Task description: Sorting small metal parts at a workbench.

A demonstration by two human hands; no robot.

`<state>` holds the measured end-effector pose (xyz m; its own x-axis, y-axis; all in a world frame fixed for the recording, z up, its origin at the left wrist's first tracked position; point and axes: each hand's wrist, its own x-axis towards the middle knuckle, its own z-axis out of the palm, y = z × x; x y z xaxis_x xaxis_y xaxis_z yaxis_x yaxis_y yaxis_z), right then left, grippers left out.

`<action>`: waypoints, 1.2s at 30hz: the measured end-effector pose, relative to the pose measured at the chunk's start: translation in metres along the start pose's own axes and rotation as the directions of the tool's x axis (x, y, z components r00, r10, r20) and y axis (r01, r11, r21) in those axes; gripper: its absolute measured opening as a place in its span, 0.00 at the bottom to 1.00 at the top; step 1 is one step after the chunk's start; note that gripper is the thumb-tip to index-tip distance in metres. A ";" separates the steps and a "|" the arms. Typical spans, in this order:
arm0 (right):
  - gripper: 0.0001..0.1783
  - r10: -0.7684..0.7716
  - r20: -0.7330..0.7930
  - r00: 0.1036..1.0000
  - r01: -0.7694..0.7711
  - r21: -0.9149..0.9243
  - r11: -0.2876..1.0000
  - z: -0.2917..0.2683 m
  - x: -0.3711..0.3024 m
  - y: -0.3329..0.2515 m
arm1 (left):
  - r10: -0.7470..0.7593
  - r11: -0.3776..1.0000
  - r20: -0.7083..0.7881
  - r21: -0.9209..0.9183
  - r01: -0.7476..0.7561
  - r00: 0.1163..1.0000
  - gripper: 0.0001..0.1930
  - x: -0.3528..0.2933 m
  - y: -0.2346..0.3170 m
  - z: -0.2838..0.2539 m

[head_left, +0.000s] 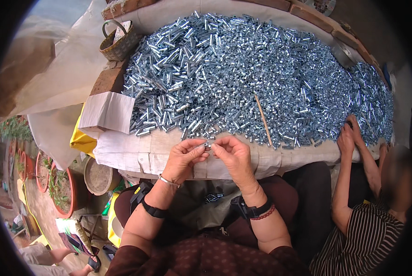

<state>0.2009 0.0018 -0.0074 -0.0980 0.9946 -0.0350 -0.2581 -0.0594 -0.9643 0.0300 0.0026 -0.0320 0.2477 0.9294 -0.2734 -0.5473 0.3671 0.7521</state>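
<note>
My left hand (186,157) and my right hand (234,158) meet at the near edge of a cloth-covered table. Between their pinched fingertips is a small silvery metal piece (207,146); its exact shape is too small to make out. Just beyond my fingers spreads a large heap of shiny metal tubes (224,78), longer ones mostly on the left and shorter ones toward the middle and right. A few loose metal pieces (213,198) lie on the grey cloth in my lap.
A thin wooden stick (263,120) rests on the heap. Bricks (108,82) edge the table, with a wicker basket (119,42) at the far left. A co-worker's hands (348,131) touch the heap at right. Potted plants (64,193) stand at left.
</note>
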 end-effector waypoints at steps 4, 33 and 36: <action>0.07 0.072 -0.008 0.997 -0.072 0.065 0.995 0.001 0.001 -0.002 | -0.005 1.000 0.017 0.004 0.005 1.000 0.12 0.001 -0.001 0.000; 0.06 -0.100 -0.188 0.977 0.064 -0.186 0.981 -0.016 0.022 0.013 | -0.056 0.997 -0.048 -0.049 0.054 0.997 0.13 0.006 0.001 0.005; 0.09 -0.177 -0.221 0.959 -0.008 -0.645 0.764 -0.020 0.030 0.019 | -0.054 0.996 -0.049 -0.070 0.050 0.997 0.14 0.003 -0.001 0.001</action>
<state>0.2127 0.0318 -0.0319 0.1644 0.9832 0.0791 0.4232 0.0021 -0.9060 0.0321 0.0053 -0.0325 0.2370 0.9091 -0.3427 -0.5887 0.4150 0.6937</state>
